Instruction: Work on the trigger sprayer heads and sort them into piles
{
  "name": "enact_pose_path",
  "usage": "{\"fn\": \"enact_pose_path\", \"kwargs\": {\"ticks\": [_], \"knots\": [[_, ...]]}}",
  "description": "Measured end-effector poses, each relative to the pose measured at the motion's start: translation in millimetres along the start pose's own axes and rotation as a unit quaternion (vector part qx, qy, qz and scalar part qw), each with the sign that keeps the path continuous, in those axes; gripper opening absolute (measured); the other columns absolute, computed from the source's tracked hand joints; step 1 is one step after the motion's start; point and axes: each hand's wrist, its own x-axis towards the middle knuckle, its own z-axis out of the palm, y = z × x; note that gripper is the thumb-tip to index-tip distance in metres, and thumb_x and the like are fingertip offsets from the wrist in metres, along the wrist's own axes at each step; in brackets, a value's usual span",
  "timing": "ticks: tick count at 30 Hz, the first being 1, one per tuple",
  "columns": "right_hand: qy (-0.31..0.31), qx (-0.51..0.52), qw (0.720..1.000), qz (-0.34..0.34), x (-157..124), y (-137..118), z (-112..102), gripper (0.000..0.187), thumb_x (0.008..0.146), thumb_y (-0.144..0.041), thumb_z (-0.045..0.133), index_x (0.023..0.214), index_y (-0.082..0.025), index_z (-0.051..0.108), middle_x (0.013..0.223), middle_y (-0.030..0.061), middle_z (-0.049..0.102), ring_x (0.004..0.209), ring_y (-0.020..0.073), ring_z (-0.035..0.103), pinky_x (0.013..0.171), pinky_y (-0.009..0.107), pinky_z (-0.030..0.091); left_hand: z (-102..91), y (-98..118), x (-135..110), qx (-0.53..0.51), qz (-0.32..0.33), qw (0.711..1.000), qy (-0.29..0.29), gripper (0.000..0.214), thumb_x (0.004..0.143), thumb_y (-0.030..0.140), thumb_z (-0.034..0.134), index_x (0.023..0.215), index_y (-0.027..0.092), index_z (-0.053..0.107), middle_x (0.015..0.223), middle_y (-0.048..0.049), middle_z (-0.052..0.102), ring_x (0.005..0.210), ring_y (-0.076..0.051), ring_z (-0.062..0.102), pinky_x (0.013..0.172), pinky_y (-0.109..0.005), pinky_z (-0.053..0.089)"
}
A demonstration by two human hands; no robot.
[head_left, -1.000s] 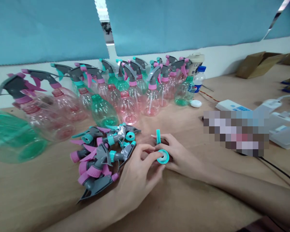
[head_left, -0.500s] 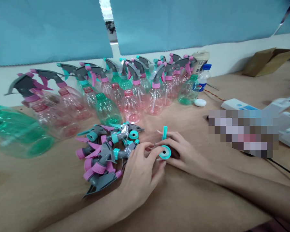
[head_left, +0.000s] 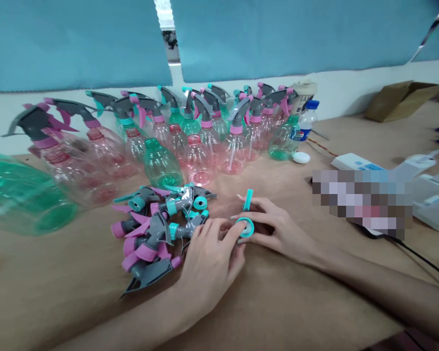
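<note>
My right hand (head_left: 278, 229) grips a spray trigger head (head_left: 246, 217) whose teal screw collar faces me and whose teal trigger sticks up above my fingers. My left hand (head_left: 208, 261) rests on the wooden table (head_left: 76, 287) with its fingers curled, fingertips touching the collar's left side. What the left fingertips pinch, if anything, is too small to see. Just left of my hands lies a pile of loose trigger heads (head_left: 157, 229), grey with pink or teal parts.
Behind the pile stand several clear pink and green spray bottles (head_left: 205, 136), some capped, some without heads. A green bottle (head_left: 22, 200) lies at far left. A water bottle (head_left: 307, 122), a white round lid (head_left: 301, 157), white devices (head_left: 424, 190) and a cardboard box (head_left: 398, 100) are at right.
Both hands stay together on the trigger head; the collar has turned slightly and sits a little higher. The view has shifted a bit, nothing else moved.
</note>
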Motion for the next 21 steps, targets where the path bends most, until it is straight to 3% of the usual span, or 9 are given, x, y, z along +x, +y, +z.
{"fn": "enact_pose_path", "kwargs": {"ticks": [6, 13, 21], "knots": [[-0.015, -0.006, 1.0, -0.015, 2.3, 0.2, 1.3, 0.032, 0.085, -0.033, 0.062, 0.114, -0.02, 0.064, 0.126, 0.0123, 0.052, 0.119, 0.0232, 0.049, 0.101, 0.039, 0.043, 1.3, -3.2, 1.9, -0.008, 0.007, 1.0, -0.005, 0.031, 0.082, 0.011, 0.051, 0.112, 0.022, 0.049, 0.096, -0.0065, 0.056, 0.086, -0.024, 0.054, 0.072, -0.039, 0.046], [-0.028, -0.008, 0.999, -0.026, 4.6, -9.5, 3.3, 0.025, 0.087, -0.032, 0.059, 0.111, -0.024, 0.063, 0.127, 0.0073, 0.052, 0.118, 0.0214, 0.048, 0.098, 0.038, 0.045, 1.5, -5.8, 0.1, -0.156, -0.057, 0.986, -0.023, 0.03, 0.078, 0.005, 0.054, 0.102, 0.022, 0.048, 0.106, -0.0054, 0.043, 0.089, -0.018, 0.051, 0.075, -0.032, 0.047], [-0.034, -0.02, 0.998, -0.04, 3.3, -9.6, 2.9, 0.021, 0.089, -0.034, 0.057, 0.106, -0.024, 0.063, 0.13, 0.0065, 0.049, 0.12, 0.0215, 0.045, 0.099, 0.038, 0.043, 0.7, -7.6, 1.6, -0.228, -0.096, 0.968, -0.036, 0.03, 0.078, 0.003, 0.055, 0.098, 0.023, 0.044, 0.105, -0.0024, 0.043, 0.087, -0.016, 0.051, 0.076, -0.031, 0.046]]}}
